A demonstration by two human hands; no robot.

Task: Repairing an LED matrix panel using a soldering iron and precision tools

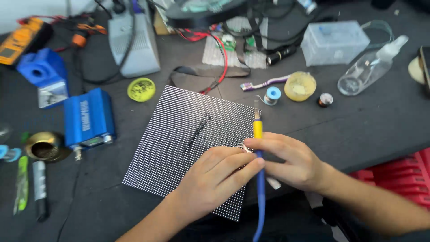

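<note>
A square black panel (179, 134) covered in a grid of small white dots lies flat on the dark table. Two thin dark strips (197, 130) rest across its middle. My right hand (291, 163) grips a soldering iron (257, 130) with a yellow collar and blue handle, its tip pointing away over the panel's right edge. My left hand (215, 179) lies on the panel's near right corner, fingers pressed against the iron's handle and a small silvery piece (245, 148) between the hands.
A blue metal box (88, 117), blue stand (42, 74), brass tip cleaner (45, 147), yellow round tin (141, 89), solder spool (271, 95), toothbrush (266, 83), yellow paste pot (300, 86), clear spray bottle (369, 67) and plastic box (333, 42) surround the panel. Cables crowd the back.
</note>
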